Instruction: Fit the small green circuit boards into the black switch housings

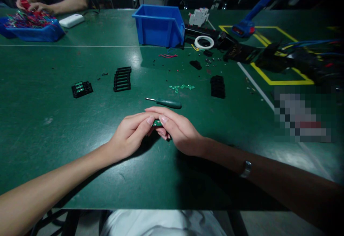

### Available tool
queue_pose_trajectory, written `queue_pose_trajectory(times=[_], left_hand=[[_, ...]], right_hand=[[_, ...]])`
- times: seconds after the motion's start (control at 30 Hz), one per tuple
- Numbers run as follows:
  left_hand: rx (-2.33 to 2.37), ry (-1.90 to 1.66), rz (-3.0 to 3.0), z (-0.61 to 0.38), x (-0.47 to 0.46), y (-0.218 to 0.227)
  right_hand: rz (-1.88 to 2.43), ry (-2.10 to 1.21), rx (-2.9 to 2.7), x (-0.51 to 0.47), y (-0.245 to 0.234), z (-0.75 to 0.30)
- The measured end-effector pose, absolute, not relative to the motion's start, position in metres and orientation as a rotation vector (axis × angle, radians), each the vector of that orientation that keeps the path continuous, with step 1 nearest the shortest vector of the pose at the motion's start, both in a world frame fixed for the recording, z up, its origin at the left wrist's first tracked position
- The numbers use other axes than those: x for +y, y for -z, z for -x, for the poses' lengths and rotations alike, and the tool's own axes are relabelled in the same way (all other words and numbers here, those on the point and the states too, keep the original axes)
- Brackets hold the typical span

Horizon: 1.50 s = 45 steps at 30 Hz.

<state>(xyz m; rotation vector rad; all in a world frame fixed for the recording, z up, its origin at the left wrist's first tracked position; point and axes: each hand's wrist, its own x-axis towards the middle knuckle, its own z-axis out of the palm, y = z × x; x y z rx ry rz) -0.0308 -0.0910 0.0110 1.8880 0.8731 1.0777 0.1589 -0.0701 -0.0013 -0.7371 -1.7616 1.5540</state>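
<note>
Between my two thumbs is a small green circuit board (pixel 157 123), mostly covered by the fingers; whether it sits in a black housing I cannot make out. My left hand (pixel 134 130) grips it from the left, and my right hand (pixel 182 130) from the right, its fingers curled around the far side. Just beyond the hands lies a green-handled screwdriver (pixel 169 103), tip to the left. Farther off are several loose green boards (pixel 182 87), a row of black frames (pixel 122 79), black parts holding green boards (pixel 82 89) and a stack of black parts (pixel 217 86).
A blue bin (pixel 158 26) stands at the back, beside a white tape roll (pixel 204 42). Small screws (pixel 212 62) and red wires (pixel 168 55) are scattered nearby. A blue power tool (pixel 243 28) is at right. Another person's hands (pixel 33 6) work over a wire-filled blue bin (pixel 40 33).
</note>
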Motion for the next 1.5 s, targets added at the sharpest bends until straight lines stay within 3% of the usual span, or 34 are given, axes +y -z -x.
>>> queue_pose_trajectory(times=[0.5,0.97,1.23,1.5], left_hand=[[0.744,-1.024,-1.642,0.035,-0.087,-0.019],[0.696,-0.726,-1.327,0.049,-0.077,-0.017],[0.672,-0.670,-1.294,0.047,-0.076,-0.023],[0.686,-0.686,-1.344,0.048,-0.077,-0.022]], right_hand=[[0.769,-1.482,-1.812,-0.068,0.002,-0.162],[0.741,-1.382,-1.938,-0.065,0.001,-0.165],[0.613,-1.589,-1.851,-0.065,0.000,-0.164],[0.602,-1.557,-1.856,-0.065,0.000,-0.164]])
